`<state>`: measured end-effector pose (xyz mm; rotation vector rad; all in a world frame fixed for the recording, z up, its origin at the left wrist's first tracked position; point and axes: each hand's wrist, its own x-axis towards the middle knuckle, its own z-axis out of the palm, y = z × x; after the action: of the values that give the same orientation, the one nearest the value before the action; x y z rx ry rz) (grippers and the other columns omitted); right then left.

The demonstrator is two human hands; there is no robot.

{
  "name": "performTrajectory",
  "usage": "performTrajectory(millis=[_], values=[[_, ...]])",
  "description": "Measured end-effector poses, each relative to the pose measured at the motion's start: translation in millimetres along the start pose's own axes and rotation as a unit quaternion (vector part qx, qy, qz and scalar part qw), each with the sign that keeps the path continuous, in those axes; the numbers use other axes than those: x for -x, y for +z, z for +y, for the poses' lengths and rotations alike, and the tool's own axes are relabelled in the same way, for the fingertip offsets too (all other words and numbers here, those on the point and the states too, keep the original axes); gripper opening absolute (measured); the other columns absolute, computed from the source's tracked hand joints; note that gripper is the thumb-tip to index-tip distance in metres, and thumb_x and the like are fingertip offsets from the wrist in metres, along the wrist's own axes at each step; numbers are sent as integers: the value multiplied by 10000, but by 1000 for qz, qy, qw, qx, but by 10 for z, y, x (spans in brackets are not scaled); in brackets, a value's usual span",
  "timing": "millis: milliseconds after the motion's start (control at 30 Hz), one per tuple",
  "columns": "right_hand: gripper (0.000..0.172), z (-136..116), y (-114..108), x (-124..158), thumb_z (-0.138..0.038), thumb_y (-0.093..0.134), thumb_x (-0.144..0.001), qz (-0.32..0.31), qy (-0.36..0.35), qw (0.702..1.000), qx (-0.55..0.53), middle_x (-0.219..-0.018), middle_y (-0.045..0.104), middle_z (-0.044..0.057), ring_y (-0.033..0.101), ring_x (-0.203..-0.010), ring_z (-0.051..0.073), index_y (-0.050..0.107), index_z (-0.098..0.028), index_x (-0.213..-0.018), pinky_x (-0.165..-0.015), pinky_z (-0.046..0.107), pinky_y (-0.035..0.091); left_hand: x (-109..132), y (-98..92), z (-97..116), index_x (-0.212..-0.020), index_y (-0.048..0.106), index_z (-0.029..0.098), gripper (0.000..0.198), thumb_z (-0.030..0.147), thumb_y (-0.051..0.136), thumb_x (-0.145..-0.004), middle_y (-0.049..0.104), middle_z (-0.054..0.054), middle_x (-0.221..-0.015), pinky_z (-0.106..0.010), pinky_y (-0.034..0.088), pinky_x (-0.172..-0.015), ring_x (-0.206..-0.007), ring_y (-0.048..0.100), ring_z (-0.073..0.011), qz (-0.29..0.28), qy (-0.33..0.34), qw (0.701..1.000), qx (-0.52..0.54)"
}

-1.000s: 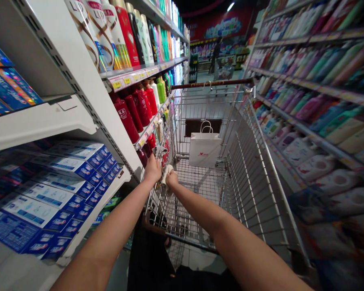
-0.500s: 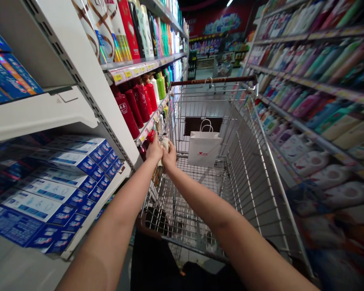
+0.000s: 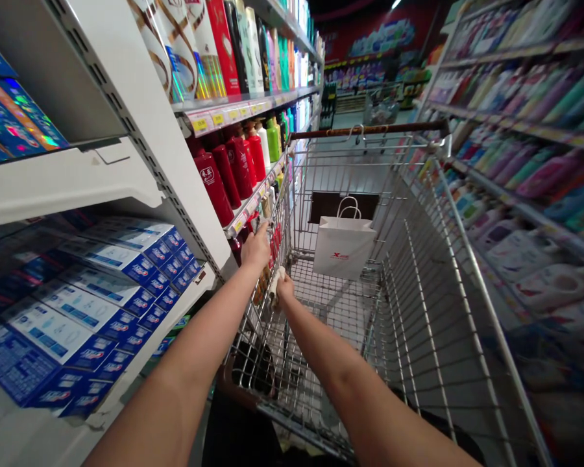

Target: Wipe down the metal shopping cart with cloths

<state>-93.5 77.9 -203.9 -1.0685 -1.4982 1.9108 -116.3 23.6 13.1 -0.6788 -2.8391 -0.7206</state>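
left hand [image 3: 256, 250] at top rail of wire shopping cart [image 3: 433, 324], fingers [image 3: 263, 232] curled, hold unclear; right hand [image 3: 285, 287] lower on cart's inner side, fingers [image 3: 283, 279] clenched on pale rag [image 3: 275, 285]; rag against cart wires, red bottles [image 3: 214, 175] on shelf [image 3: 238, 110] just beside.

The person's left arm [image 3: 185, 383] and right arm [image 3: 350, 395] are bare all the way to the bottom of the view, long and slim, narrowing at the wrists into the left hand [image 3: 255, 250] and right hand [image 3: 286, 288]. Dark clothing [image 3: 238, 434] shows along the lower edge, too shadowed and cropped for any marking to be made out.
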Motion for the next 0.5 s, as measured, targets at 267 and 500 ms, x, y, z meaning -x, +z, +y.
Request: performTrajectory(millis=[267,500], values=[[552,-829,125,-157,-143,493,-815,-59,-74,989,-118,-1246,744,113,726,-969,173,624,-139,-1352,-878,296,586,21,-58,94,-1602,501,202,558,281,357,-1069,720,-180,-1376,-439,500,-1125,-1285,688,-306,-26,-20,999,-8],[560,-1302,164,-11,-221,529,-877,-65,-290,955,-24,-1413,653,137,567,-1358,262,634,-186,-1426,-1212,497,413,26,-55,89,-1573,541,206,546,258,389,-1051,728,-143,-1393,-422,496,-1144,-1297,687,-290,-16,-10,1000,-22]])
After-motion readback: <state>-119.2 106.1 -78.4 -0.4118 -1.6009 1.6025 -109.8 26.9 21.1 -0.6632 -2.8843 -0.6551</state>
